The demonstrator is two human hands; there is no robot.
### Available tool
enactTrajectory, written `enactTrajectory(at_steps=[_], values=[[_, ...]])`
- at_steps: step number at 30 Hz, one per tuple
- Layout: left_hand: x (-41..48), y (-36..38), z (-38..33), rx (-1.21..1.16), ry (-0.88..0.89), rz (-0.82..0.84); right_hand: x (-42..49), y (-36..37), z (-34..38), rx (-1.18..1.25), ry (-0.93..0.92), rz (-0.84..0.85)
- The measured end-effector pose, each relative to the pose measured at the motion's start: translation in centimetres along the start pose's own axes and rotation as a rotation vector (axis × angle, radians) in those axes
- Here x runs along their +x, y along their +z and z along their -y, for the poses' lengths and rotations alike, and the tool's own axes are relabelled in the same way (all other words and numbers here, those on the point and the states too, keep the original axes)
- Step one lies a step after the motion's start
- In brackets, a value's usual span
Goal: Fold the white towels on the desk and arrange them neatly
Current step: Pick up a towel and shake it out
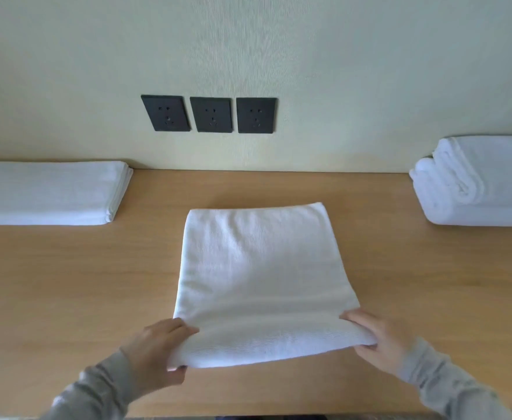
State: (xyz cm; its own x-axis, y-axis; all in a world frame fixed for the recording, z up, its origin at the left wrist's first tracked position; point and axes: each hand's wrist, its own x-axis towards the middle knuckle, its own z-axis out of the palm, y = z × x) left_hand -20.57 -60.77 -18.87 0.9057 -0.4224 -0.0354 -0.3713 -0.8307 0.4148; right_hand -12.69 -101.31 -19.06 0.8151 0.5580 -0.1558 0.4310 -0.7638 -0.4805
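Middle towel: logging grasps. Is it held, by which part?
Left hand grips the middle towel by its near left corner, right hand by its near right corner.

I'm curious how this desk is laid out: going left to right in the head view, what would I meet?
Flat stack of folded towels → left hand → middle towel, gripped at its near corners → right hand → bulky pile of towels.

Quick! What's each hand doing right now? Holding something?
Left hand: closed, gripping the near left corner of the middle towel.
Right hand: closed, gripping the same towel's near right corner.
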Motion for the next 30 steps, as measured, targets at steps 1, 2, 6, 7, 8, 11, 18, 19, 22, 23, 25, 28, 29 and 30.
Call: enactTrajectory(at_steps=[1, 2, 6, 7, 8, 11, 18, 19, 22, 23, 25, 28, 29, 30], values=[[0.0, -1.6, 0.2, -0.092, -0.068, 0.000, -0.3, -1.0, -0.2, 0.096, 0.049, 0.004], [0.0, -3.0, 0.6, -0.192, -0.149, -0.001, -0.2, -2.2, -0.3, 0.218, 0.093, 0.011], [3.3, -7.2, 3.8, -0.688, -0.297, -0.156, 4.0, -6.7, -0.5, 0.599, 0.140, -0.188], [4.7, -7.6, 4.6, -0.793, -0.356, -0.229, 5.8, -7.1, -0.4, 0.691, 0.173, -0.264], [6.3, -7.4, 5.3, -0.892, -0.423, -0.298, 7.8, -7.0, -0.6, 0.769, 0.226, -0.352], [10.6, -5.4, 7.3, -1.069, -0.710, -0.431, 13.7, -5.4, -1.0, 0.906, 0.414, -0.537], [15.7, -0.3, 10.8, -0.711, -1.039, -0.428, 20.4, -0.7, -3.4, 0.649, 0.635, -0.454], [15.9, 0.2, 11.2, -0.668, -1.058, -0.415, 20.9, -0.5, -3.6, 0.643, 0.634, -0.442], [15.6, 1.6, 11.9, -0.625, -1.089, -0.428, 21.9, 0.2, -3.9, 0.566, 0.634, -0.425], [15.4, 1.9, 11.9, -0.638, -1.089, -0.442, 22.1, 0.4, -3.9, 0.500, 0.632, -0.420], [15.1, 2.4, 12.1, -0.654, -1.076, -0.450, 22.4, 0.7, -3.8, 0.379, 0.627, -0.427], [14.9, 2.6, 12.1, -0.667, -1.046, -0.459, 22.7, 0.5, -3.5, 0.272, 0.610, -0.460], [14.8, 2.6, 12.0, -0.680, -1.035, -0.474, 22.7, 0.4, -3.4, 0.242, 0.598, -0.485], [14.7, 2.6, 12.0, -0.698, -1.025, -0.496, 22.6, 0.3, -3.4, 0.213, 0.582, -0.512]])
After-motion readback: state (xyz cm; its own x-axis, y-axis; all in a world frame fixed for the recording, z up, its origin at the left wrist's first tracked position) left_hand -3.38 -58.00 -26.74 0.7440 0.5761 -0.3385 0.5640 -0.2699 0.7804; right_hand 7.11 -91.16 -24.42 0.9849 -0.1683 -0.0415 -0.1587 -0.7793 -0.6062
